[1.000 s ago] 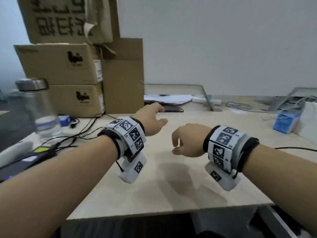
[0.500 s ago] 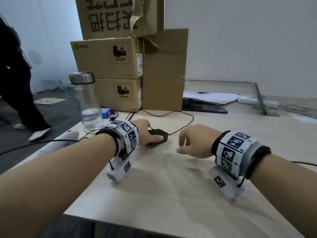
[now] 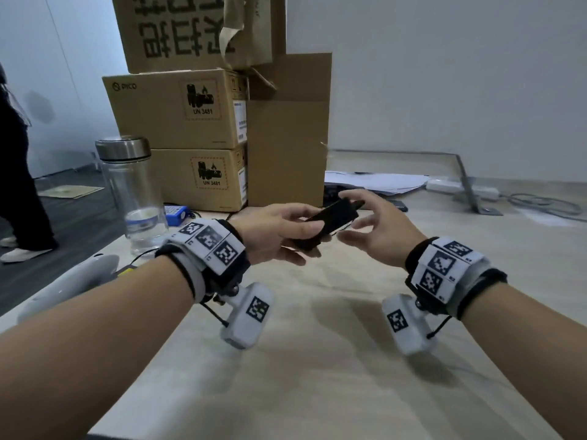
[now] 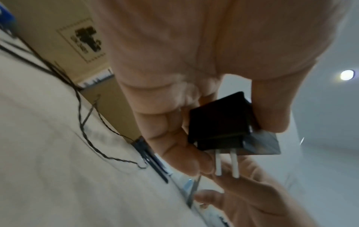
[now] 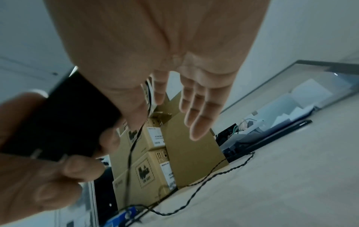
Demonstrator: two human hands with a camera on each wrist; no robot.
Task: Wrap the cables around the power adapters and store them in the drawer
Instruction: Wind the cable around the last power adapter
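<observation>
My left hand [image 3: 295, 230] holds a black power adapter [image 3: 330, 222] lifted above the light wooden table [image 3: 317, 376], thumb on top and fingers underneath. The left wrist view shows the adapter [image 4: 219, 126] with two white prongs pointing away from the palm. My right hand [image 3: 374, 223] is spread around the adapter's far end with straight fingers. In the right wrist view its thumb lies against the adapter [image 5: 64, 116]. A thin black twisted cable [image 5: 213, 172] hangs from the adapter and trails across the table toward the boxes. No drawer is in view.
Stacked cardboard boxes [image 3: 184, 122] stand at the back left. A glass bottle [image 3: 133, 192], a blue battery pack [image 3: 176, 214] and a white controller [image 3: 70, 281] lie left. Papers [image 3: 374, 182] and a white power strip [image 3: 460, 188] sit behind. A person [image 3: 16, 185] stands far left.
My left hand has picked the adapter up off the table and raised it. My right hand has uncurled and moved up to the adapter's far end.
</observation>
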